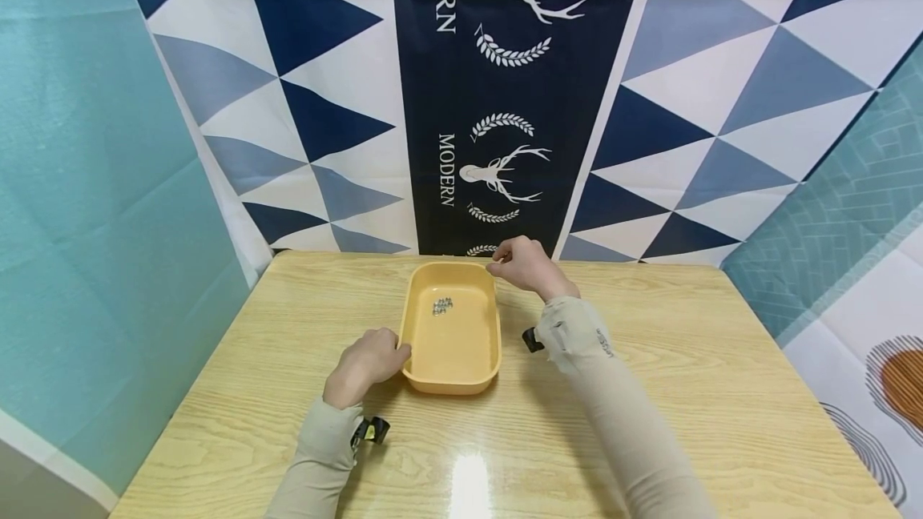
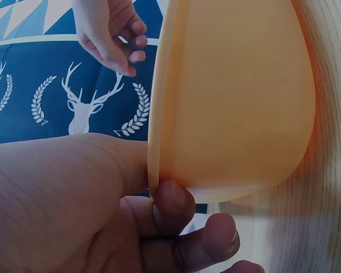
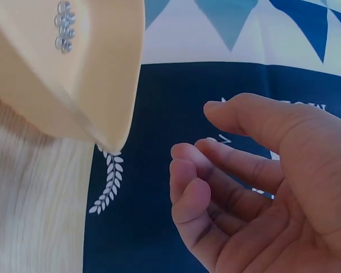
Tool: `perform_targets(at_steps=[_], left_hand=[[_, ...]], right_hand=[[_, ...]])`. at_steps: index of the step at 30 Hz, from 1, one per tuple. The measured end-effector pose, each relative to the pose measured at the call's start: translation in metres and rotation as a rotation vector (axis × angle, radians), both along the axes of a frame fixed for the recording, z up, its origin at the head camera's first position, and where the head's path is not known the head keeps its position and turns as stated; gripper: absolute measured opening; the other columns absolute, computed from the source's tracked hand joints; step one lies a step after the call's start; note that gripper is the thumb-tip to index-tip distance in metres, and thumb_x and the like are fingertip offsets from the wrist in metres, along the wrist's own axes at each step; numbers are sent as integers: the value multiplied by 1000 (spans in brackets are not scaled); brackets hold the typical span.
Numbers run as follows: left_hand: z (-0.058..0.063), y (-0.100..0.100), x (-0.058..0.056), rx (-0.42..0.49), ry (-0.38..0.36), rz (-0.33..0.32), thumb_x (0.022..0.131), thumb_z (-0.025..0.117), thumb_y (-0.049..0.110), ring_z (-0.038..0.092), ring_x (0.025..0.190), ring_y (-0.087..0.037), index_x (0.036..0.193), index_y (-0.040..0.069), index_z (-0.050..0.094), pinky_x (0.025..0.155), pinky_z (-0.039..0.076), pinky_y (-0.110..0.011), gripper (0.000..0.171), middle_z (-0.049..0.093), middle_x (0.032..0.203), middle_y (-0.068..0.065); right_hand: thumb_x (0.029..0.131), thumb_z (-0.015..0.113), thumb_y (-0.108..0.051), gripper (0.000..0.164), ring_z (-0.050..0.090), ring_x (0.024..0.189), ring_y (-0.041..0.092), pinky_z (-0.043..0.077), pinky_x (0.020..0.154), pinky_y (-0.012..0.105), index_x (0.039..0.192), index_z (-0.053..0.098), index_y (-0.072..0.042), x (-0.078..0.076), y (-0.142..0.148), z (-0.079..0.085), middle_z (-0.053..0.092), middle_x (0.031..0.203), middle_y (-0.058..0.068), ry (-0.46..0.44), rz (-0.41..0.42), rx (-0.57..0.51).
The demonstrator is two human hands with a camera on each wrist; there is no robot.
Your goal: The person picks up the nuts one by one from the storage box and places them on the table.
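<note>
A yellow rectangular plastic tray [image 1: 450,347] with rounded corners stands near the table's far edge. Inside it, toward the far left, lies a small cluster of clear, shiny beads [image 1: 442,306], also visible in the right wrist view as round beads [image 3: 65,27]. My left hand [image 1: 368,363] pinches the tray's near left rim; in the left wrist view the thumb is over the rim and a fingertip [image 2: 175,202] is under it. By the far right corner is my right hand [image 1: 530,267], its fingers loosely curled with nothing between them, apart from the rim in its wrist view.
The wooden table [image 1: 620,391] extends around the tray. Right behind its far edge hangs a patterned cloth [image 1: 497,102] with deer heads and triangles. A teal panel [image 1: 108,183] borders the left side, and a patterned sheet [image 1: 865,295] the right.
</note>
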State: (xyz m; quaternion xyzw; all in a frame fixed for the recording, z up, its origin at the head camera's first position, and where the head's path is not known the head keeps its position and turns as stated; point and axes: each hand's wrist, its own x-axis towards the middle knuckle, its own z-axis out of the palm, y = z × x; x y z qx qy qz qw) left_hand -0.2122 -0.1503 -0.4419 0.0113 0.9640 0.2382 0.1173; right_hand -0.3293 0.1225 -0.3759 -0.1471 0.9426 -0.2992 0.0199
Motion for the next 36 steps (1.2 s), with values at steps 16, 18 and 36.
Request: perform_targets(at_steps=[16, 18, 36], left_hand=[[-3, -2, -1, 10, -7, -3, 100, 51, 30, 45, 57, -17, 69, 14, 54, 52, 34, -31, 35, 48, 65, -2], [-3, -2, -1, 11, -6, -3, 100, 51, 30, 45, 57, -17, 68, 14, 54, 52, 34, -31, 35, 48, 65, -2], [-3, -1, -3, -5, -13, -8, 101, 52, 30, 47, 58, -17, 71, 13, 58, 53, 35, -31, 36, 50, 66, -2]], right_hand=[[90, 74, -23, 30, 68, 94, 24, 57, 86, 37, 112, 75, -2, -7, -45, -7, 73, 116, 14, -51, 18, -16], [91, 74, -23, 29, 67, 89, 22, 57, 82, 34, 112, 74, -3, -7, -50, -8, 72, 115, 13, -70, 18, -23], [89, 71, -13, 21, 63, 64, 14, 52, 60, 23, 106, 73, -1, -14, -74, -27, 70, 93, 11, -130, 72, -72]])
